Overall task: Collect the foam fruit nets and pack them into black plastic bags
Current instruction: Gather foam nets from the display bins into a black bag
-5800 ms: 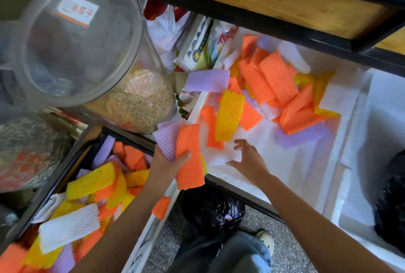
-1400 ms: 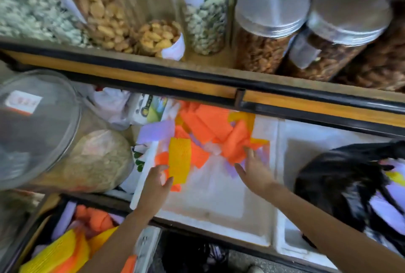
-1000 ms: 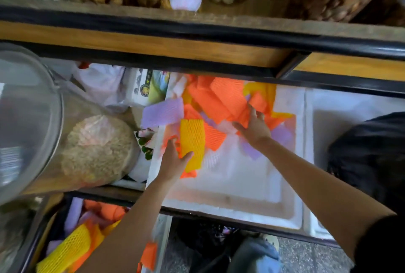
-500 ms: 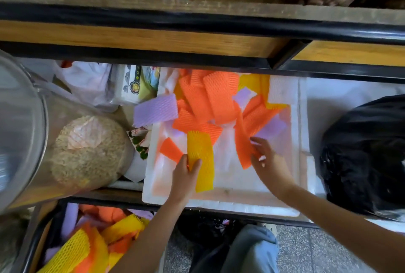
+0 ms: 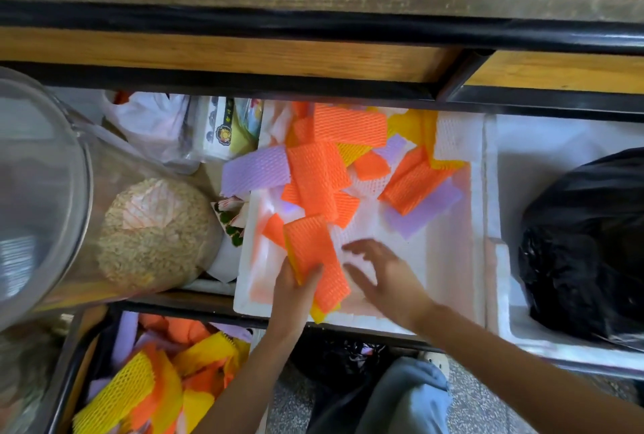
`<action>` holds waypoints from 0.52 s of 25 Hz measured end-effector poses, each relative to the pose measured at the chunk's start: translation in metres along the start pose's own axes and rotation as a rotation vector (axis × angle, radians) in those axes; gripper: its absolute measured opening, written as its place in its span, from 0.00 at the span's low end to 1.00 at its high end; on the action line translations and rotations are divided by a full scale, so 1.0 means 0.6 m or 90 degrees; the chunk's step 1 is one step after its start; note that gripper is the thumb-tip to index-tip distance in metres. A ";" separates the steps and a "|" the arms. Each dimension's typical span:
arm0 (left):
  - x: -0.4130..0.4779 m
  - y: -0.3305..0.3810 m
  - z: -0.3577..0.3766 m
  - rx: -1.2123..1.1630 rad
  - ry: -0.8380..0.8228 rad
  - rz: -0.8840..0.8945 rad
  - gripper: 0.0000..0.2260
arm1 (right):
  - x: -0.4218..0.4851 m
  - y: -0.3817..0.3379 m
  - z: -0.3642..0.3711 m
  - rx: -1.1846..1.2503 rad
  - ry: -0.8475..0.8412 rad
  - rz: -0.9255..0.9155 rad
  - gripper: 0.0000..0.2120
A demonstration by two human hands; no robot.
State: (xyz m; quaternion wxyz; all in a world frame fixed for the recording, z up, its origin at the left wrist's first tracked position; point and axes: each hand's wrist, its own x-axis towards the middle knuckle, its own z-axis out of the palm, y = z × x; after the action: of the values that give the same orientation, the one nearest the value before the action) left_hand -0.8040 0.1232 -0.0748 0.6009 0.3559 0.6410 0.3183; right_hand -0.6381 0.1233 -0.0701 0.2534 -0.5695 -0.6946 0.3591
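- Head view: your left hand [image 5: 296,289] grips a flat orange foam net [image 5: 313,252]. Your thumb lies across its near end.
- A yellow net [image 5: 319,315] is stacked under the orange one and pokes out at the near end.
- The orange net is an oblong of ribbed mesh. It lies on a slant over the near left part of the white foam box [image 5: 449,259], with its far end pointing toward the box's middle.
- Your right hand [image 5: 386,280] holds nothing, fingers spread and loosely bent. It is just right of the held net, above the box's near floor. It is blurred, so you cannot tell whether it touches the floor.
- A loose pile of nets [image 5: 348,161] fills the far half of the box. Most are orange, with yellow, purple and white among them.
- One purple net [image 5: 256,170] hangs over the box's left rim.
- Bare floor shows in the near right part of the box, between the pile and the near rim.
- A wooden shelf beam [image 5: 244,53] with a black rail overhangs the box's far side.
- A clear jar of grain [image 5: 153,234] stands left of the box.
- The black plastic bag [image 5: 585,241] sits just right of the box, inside a second white box.
- A crate of more nets [image 5: 156,381] lies below and left of the box's near rim.
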 end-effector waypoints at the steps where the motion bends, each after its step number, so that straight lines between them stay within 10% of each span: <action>1: 0.000 -0.005 -0.014 0.016 0.024 -0.003 0.15 | 0.026 0.005 -0.001 -0.004 0.042 0.028 0.17; 5: -0.008 -0.015 -0.060 0.045 0.083 -0.012 0.26 | 0.152 0.018 0.023 -0.099 0.075 0.105 0.33; 8: -0.007 -0.026 -0.086 0.017 0.099 -0.007 0.17 | 0.222 0.023 0.051 -0.105 0.046 0.201 0.45; 13: -0.008 -0.023 -0.095 -0.010 0.120 -0.004 0.09 | 0.216 0.017 0.060 0.009 0.141 0.236 0.33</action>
State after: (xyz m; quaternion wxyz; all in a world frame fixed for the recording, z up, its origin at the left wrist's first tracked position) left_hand -0.8617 0.1130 -0.0796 0.5416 0.3179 0.6933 0.3534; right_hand -0.6880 0.2430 -0.1077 0.2617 -0.7220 -0.5431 0.3395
